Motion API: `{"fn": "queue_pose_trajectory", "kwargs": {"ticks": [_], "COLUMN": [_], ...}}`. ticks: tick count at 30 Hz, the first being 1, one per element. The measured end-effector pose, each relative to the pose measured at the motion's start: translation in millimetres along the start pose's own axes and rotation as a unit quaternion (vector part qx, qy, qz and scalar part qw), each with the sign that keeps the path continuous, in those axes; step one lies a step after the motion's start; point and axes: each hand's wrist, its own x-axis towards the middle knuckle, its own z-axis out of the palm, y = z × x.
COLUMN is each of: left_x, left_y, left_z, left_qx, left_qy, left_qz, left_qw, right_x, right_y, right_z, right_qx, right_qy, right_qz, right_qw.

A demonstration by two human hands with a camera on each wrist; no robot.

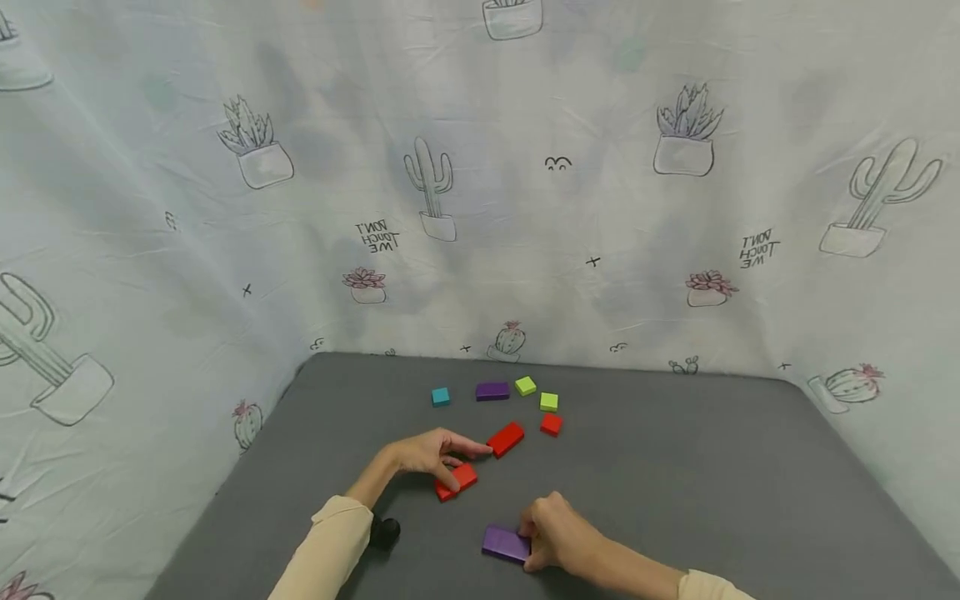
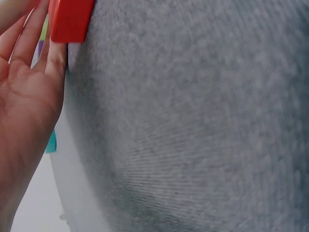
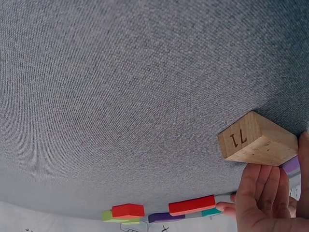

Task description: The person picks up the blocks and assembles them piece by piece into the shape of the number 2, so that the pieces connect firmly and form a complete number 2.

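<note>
My left hand [image 1: 431,454] pinches a red block [image 1: 465,477], the thumb over its near side and a finger by its far edge; the other fingers reach forward. Their tips lie beside or against a second red block [image 1: 505,439]; contact is unclear. In the left wrist view, the red block [image 2: 72,20] covers part of the fingers, and the thumb tip is cut off. My right hand [image 1: 558,533] grips the right end of a purple block [image 1: 502,542] between thumb and fingers. The right wrist view shows bare wooden sides on this block [image 3: 263,140], one marked 71.
Farther back on the grey tabletop [image 1: 675,467] lie a teal block [image 1: 441,397], another purple block [image 1: 492,391], two lime blocks [image 1: 526,386] and a small red block [image 1: 551,425]. A cactus-print curtain [image 1: 480,192] surrounds the table. A black round object [image 1: 386,533] sits by the left sleeve.
</note>
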Motion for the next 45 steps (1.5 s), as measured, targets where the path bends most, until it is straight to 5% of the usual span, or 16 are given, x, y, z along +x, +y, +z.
{"fn": "queue_pose_trajectory", "kwargs": {"ticks": [9, 14, 22, 28, 34, 45], "left_x": [0.7, -8.6, -25.9, -13.4, -0.5, 23.3], "left_y": [3.2, 9.4, 15.7, 21.2, 39.7, 59.3], "left_z": [8.7, 12.5, 10.3, 12.7, 15.0, 44.9], "left_qx": [0.043, 0.092, 0.247, 0.216, 0.224, 0.234], "left_qy": [-0.029, -0.019, 0.062, 0.049, 0.041, -0.054], "left_qz": [0.000, -0.009, -0.036, -0.027, -0.012, 0.031], "left_qw": [0.9987, 0.9956, 0.9663, 0.9748, 0.9736, 0.9702], "right_x": [-3.4, -1.2, 7.6, 4.3, 8.3, 6.0], "right_y": [-1, 0, 0, 4, 5, 4], "right_z": [3, 4, 10, 8, 3, 6], "right_qx": [-0.014, -0.037, -0.046, -0.030, -0.032, -0.027], "right_qy": [-0.009, 0.004, 0.024, 0.020, 0.035, 0.028], "right_qz": [0.033, 0.006, -0.021, -0.013, -0.025, -0.036], "right_qw": [0.9993, 0.9993, 0.9984, 0.9993, 0.9986, 0.9986]}}
